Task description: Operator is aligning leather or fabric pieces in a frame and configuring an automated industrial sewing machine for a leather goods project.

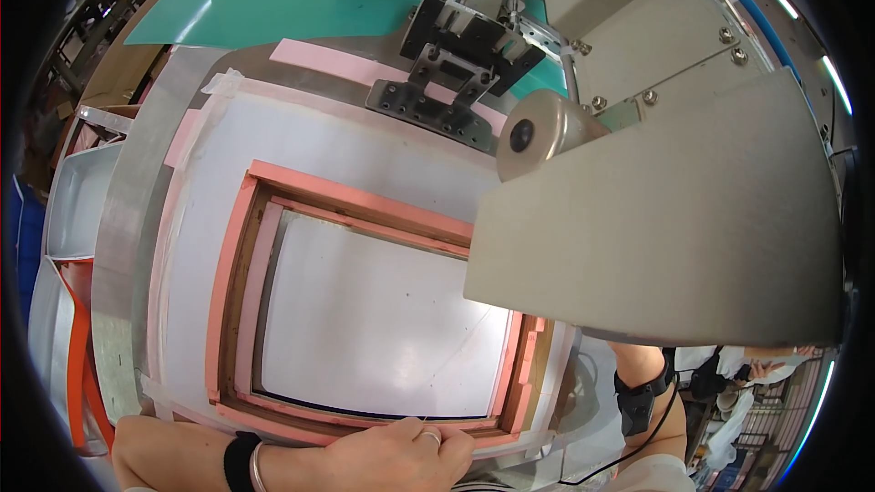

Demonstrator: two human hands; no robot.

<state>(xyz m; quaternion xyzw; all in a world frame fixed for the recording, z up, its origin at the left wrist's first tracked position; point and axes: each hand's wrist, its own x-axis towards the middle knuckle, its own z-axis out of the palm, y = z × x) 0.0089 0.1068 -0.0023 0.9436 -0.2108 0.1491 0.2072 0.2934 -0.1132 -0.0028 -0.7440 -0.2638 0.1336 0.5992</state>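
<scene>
Lying at the near rail of the pink-topped frame [231, 282], the left hand [406, 456] has the white panel [383, 310] directly ahead of it

Reaching in from the lower left, the person's left forearm runs roughly along the near rail, and the hand ends close to the middle of that side. Its fingers are curled in, with thumb and forefinger close together beside the rail. Whether anything thin is pinched between them is unclear; no sizeable object shows in the grasp.

The white panel sits inside the nested rectangular frame, which lies on a larger white board [196, 246]. From the left hand it is just over the rail, away from the body and spreading somewhat to the left. Its long axis runs across from left to right, slanting down a little toward the right, so the hand is beside a long edge rather than an end. That seems the relation to work from: a short reach straight across the rail.

The left hand is plainly the nearer one. On the other side, the right forearm [636, 363], wearing a strapped black device [641, 401], passes behind the beige machine housing [656, 246], which hides the right hand; its grip cannot be judged. The housing also overhangs the frame's far right corner.
</scene>
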